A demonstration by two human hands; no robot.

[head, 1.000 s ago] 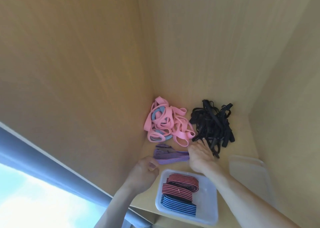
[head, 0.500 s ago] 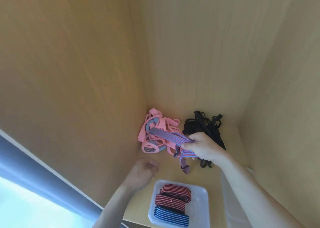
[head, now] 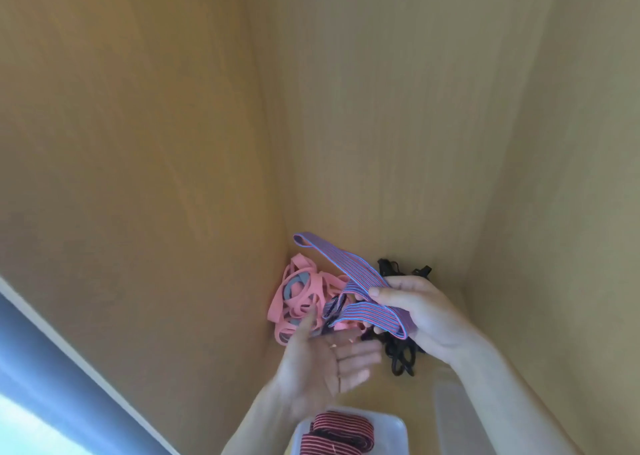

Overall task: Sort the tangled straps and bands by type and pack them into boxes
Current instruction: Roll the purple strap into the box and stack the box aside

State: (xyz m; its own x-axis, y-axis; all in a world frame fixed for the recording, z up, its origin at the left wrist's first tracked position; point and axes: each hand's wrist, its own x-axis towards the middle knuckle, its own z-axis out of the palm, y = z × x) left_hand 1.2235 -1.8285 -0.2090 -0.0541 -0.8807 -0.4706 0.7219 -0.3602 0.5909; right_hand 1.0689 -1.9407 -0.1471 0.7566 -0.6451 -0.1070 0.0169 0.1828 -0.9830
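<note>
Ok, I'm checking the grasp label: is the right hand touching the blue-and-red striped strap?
Touching. The head view shows the right hand pinching the blue-and-red striped strap, with the thumb pressed onto it.

light: soft warm daylight from my lower left | glare: pale patch (head: pixel 31 427) blown white | blur: my left hand (head: pixel 322 361) smeared | edges: lines bowed

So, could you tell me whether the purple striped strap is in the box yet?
Out: the right hand grips the purple striped strap in the air, clear of the box.
</note>
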